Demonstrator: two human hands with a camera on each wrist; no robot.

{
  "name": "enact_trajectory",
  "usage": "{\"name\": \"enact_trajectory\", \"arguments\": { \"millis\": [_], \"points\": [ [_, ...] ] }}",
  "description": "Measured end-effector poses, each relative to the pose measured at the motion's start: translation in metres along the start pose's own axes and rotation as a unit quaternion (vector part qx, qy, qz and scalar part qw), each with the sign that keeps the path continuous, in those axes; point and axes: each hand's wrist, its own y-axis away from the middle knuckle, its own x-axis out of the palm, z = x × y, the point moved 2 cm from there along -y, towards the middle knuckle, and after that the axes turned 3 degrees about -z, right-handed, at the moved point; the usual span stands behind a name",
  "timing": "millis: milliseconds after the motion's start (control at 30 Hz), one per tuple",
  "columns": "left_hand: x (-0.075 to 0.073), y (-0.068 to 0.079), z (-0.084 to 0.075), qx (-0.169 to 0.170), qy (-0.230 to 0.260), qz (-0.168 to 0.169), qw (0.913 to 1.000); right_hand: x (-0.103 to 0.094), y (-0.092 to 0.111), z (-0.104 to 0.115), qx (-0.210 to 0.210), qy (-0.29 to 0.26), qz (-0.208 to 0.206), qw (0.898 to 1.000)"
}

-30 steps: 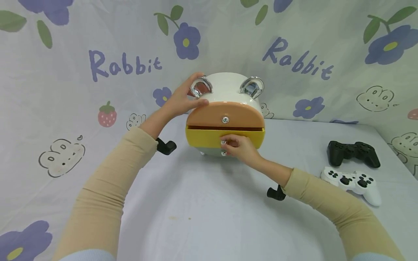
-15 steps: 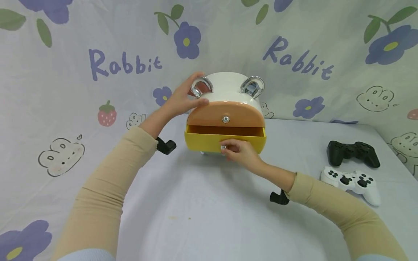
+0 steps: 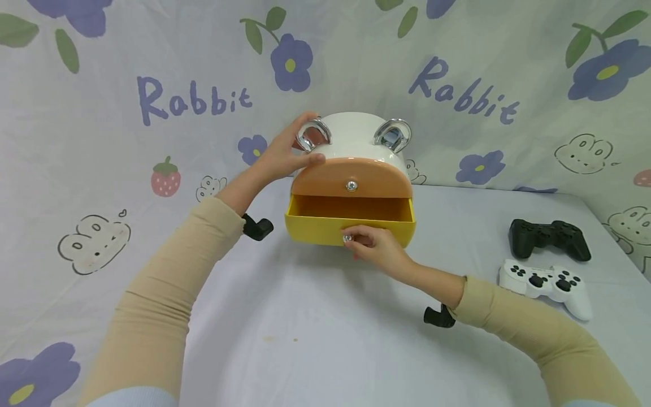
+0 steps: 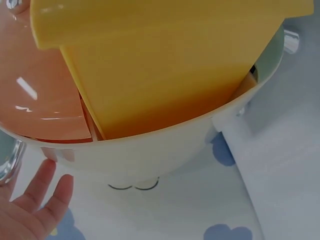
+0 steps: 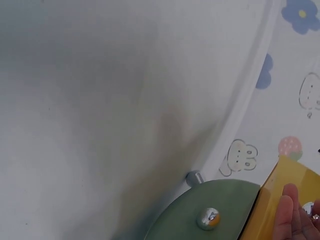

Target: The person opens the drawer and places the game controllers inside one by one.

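Observation:
A small rounded drawer cabinet (image 3: 353, 130), white on top with two silver ear-like rings, stands on the table. Its yellow drawer (image 3: 310, 229) is pulled out, and the inside visible from the head shows nothing in it. With thumb and fingers my right hand (image 3: 381, 249) pinches the drawer's silver knob (image 3: 348, 238). My left hand (image 3: 282, 155) rests against the cabinet's upper left, around the left silver ring (image 3: 313, 135), its thumb on the rim above the closed orange drawer (image 3: 325, 180). In the right wrist view the green bottom drawer (image 5: 225, 195) is closed.
A black game controller (image 3: 549, 240) and a white game controller (image 3: 549, 282) lie at the right of the table. Behind the cabinet hangs a cloth (image 3: 203, 45) printed with flowers and rabbits. Black wrist mounts (image 3: 439, 316) stick out below the forearms.
The yellow drawer has slid out toward me from a narrow gap, with my right hand moving along on its knob. My left hand stays where it was on the cabinet.

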Motion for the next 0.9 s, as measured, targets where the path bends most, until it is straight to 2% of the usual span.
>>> {"name": "enact_trajectory", "arguments": {
  "millis": [300,900],
  "points": [
    [0.0,0.0,0.0,0.002,-0.005,0.0,1.0,0.003,0.014,0.007,-0.019,0.001,0.016,1.0],
    [-0.001,0.001,-0.001,-0.008,-0.005,0.003,1.0,0.009,0.036,0.016,-0.001,-0.004,0.046,0.999]
  ]
}}
